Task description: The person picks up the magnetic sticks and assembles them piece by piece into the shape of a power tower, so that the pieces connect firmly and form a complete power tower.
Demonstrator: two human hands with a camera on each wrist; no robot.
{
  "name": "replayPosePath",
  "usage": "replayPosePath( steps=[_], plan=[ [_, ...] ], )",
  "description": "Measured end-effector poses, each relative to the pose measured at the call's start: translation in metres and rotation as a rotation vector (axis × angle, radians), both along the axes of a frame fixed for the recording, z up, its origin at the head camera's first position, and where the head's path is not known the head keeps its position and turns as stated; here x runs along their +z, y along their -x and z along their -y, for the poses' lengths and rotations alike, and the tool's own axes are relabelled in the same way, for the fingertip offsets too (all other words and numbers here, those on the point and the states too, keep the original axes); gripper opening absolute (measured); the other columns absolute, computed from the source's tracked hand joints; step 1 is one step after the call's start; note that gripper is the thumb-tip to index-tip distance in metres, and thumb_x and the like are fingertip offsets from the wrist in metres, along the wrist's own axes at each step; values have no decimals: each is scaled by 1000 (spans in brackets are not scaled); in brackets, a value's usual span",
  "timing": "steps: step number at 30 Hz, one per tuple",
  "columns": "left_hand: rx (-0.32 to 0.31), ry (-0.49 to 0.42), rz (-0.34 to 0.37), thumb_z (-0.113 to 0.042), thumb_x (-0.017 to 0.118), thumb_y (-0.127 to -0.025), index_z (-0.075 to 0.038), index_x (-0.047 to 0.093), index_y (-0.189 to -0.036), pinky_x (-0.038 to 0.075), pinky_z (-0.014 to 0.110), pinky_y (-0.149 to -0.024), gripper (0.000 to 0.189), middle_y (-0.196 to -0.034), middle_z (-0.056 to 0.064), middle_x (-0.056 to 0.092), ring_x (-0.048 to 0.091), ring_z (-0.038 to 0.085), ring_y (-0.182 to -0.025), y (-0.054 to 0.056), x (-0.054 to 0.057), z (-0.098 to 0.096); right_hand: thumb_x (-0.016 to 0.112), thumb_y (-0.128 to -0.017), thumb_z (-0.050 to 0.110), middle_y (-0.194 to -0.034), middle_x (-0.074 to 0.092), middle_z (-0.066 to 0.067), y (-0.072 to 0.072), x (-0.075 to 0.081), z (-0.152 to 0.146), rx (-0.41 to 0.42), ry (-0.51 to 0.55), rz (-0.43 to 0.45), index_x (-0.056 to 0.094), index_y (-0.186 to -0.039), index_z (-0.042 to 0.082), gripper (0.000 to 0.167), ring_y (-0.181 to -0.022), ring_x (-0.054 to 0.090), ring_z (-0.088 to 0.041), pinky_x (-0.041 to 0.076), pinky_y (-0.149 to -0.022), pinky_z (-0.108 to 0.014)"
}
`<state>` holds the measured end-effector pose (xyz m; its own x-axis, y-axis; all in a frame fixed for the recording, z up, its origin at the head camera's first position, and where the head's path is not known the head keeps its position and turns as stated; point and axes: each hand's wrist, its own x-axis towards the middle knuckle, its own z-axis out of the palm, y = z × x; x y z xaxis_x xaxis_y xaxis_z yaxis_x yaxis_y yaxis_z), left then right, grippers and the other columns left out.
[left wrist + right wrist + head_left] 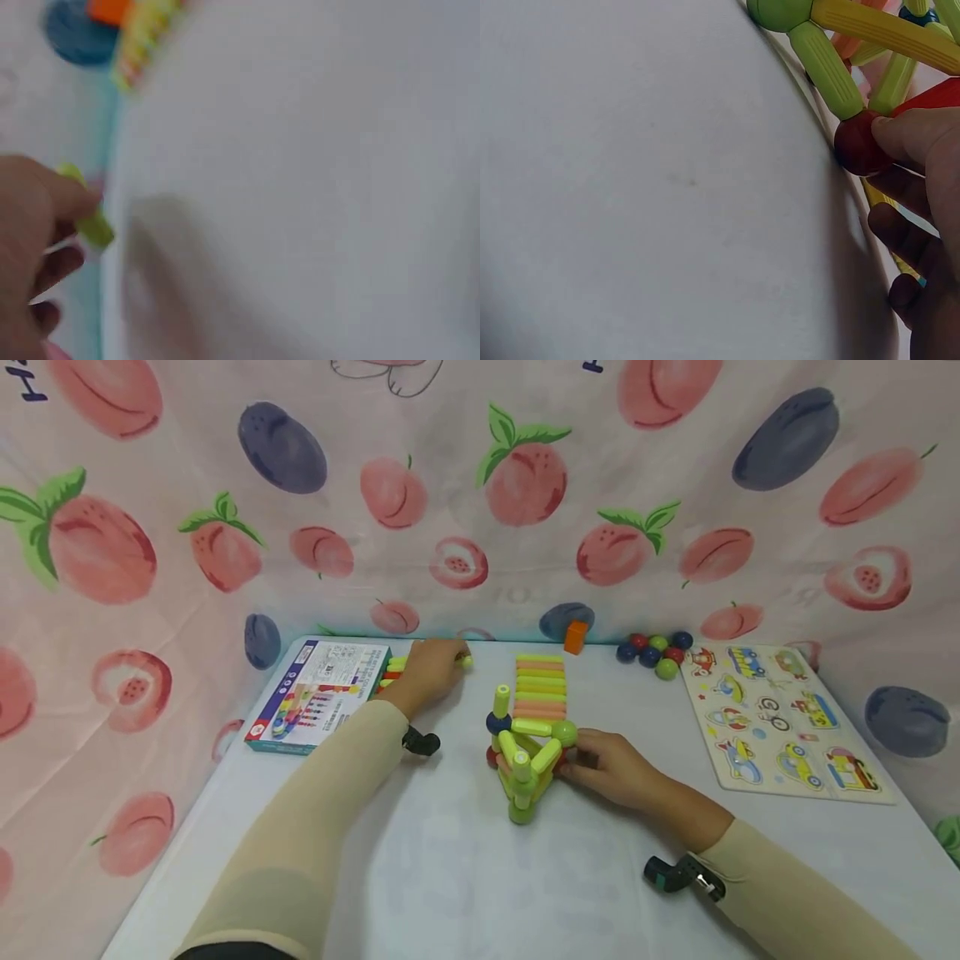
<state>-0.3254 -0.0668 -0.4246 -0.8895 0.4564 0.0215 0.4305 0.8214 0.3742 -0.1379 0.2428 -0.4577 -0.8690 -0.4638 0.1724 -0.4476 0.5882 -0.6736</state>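
Note:
My left hand (pixel 433 675) pinches a short yellow-green stick (pixel 96 228) between thumb and fingers, just right of the picture box and over the far part of the table. In the middle of the table stands a frame of sticks and balls (pixel 532 727), with green, dark blue and red balls at its corners and upright sticks on top. My right hand (pixel 615 768) holds this frame from the right side. In the right wrist view, its thumb and forefinger pinch a red ball (pixel 856 145) low on the frame; the other fingers curl below.
Behind the frame lies a row of yellow, green and orange sticks (pixel 540 687). More sticks (pixel 394 666) lie beside the picture box (pixel 318 693). An orange block (pixel 575 637), several loose balls (pixel 654 651) and a picture puzzle board (pixel 787 718) are at the back and right.

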Motion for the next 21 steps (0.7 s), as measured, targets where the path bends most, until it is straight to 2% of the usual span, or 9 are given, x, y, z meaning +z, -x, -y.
replayPosePath(
  steps=[2, 4, 6, 9, 11, 12, 15, 18, 21],
  plan=[
    [-68, -280, 161, -19, 69, -106, -13, 67, -134, 47, 45, -108, 29, -125, 5, 71, 63, 24, -120, -9, 18, -10, 81, -97, 14, -112, 72, 15, 0, -1, 0, 2, -2, 1, 75, -119, 25, 25, -98, 63, -12, 56, -89, -37],
    [-186, -517, 362, -16, 72, -104, -8, 65, -136, 50, 45, -108, 34, -127, 8, 71, 64, 26, -122, -23, 43, -24, 81, -97, 15, -113, 72, 14, 1, -1, 0, 0, -6, 3, 75, -119, 25, 25, -99, 63, -12, 56, -90, -37],
    [-358, -639, 548, -11, 72, -103, -4, 65, -134, 52, 48, -106, 33, -127, 11, 71, 64, 30, -123, -38, 65, -39, 81, -97, 15, -114, 72, 13, 2, -1, -1, 3, -3, 4, 75, -118, 24, 24, -102, 65, -12, 57, -92, -38],
    [-582, -636, 715, -3, 73, -100, -3, 68, -127, 54, 45, -104, 27, -126, 11, 73, 65, 33, -122, -54, 86, -61, 80, -97, 14, -115, 73, 12, 3, 0, -4, 3, 2, -2, 75, -119, 22, 24, -105, 66, -12, 57, -95, -40],
    [-660, -588, 792, 0, 74, -98, -3, 69, -122, 55, 42, -103, 24, -125, 12, 74, 66, 33, -120, -59, 91, -73, 80, -97, 13, -115, 73, 11, 4, 1, -6, 6, 6, -7, 75, -120, 20, 25, -105, 66, -13, 57, -96, -40],
    [-679, -556, 820, 1, 75, -97, -4, 70, -119, 55, 40, -103, 23, -125, 11, 74, 67, 32, -120, -60, 92, -79, 80, -97, 12, -115, 73, 11, 3, 1, -6, 6, 7, -6, 75, -121, 19, 25, -105, 66, -13, 56, -96, -40],
    [-680, -453, 853, 1, 77, -96, -3, 69, -118, 54, 36, -105, 24, -124, 12, 75, 69, 29, -120, -62, 100, -90, 79, -97, 11, -115, 72, 10, 3, 1, -6, -5, 11, 0, 74, -123, 18, 27, -103, 66, -14, 56, -95, -40],
    [-668, -373, 829, 0, 79, -95, -4, 69, -116, 53, 33, -104, 24, -119, 10, 77, 69, 26, -119, -63, 108, -95, 79, -98, 13, -116, 72, 11, 1, 0, -4, -21, 18, 25, 74, -124, 20, 27, -106, 65, -14, 56, -97, -41],
    [-660, -324, 792, 1, 80, -94, -5, 71, -114, 54, 32, -102, 23, -115, 9, 77, 69, 25, -115, -66, 109, -95, 80, -98, 14, -117, 72, 12, -1, -3, -1, -19, 30, 46, 75, -124, 21, 27, -109, 66, -14, 55, -100, -41]
  ],
)
